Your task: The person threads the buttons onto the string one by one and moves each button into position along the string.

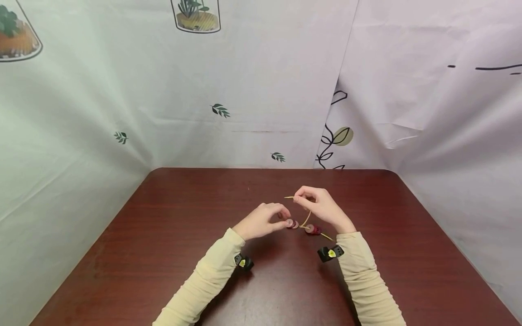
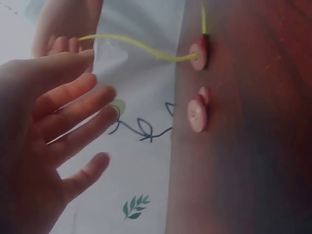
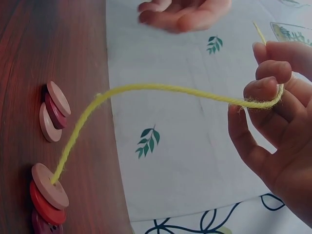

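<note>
My right hand (image 1: pixel 323 207) pinches a yellow string (image 3: pixel 165 88) near its tip, raised off the table. From there the string sags down through a pink button (image 3: pixel 50 187), which sits against a red one (image 3: pixel 45 207) and a dark one on the tabletop. Its other end trails out behind these buttons toward the right sleeve. Beside them lies a small cluster of loose buttons (image 3: pixel 55 112), pink and magenta, overlapping. My left hand (image 1: pixel 263 220) hovers close to that cluster; in the left wrist view its fingers (image 2: pixel 78 114) are spread and hold nothing.
The brown wooden table (image 1: pixel 183 217) has rounded far corners. White cloth (image 1: pixel 253 81) printed with leaves and plants hangs behind it and along both sides. A small black camera is strapped to each wrist.
</note>
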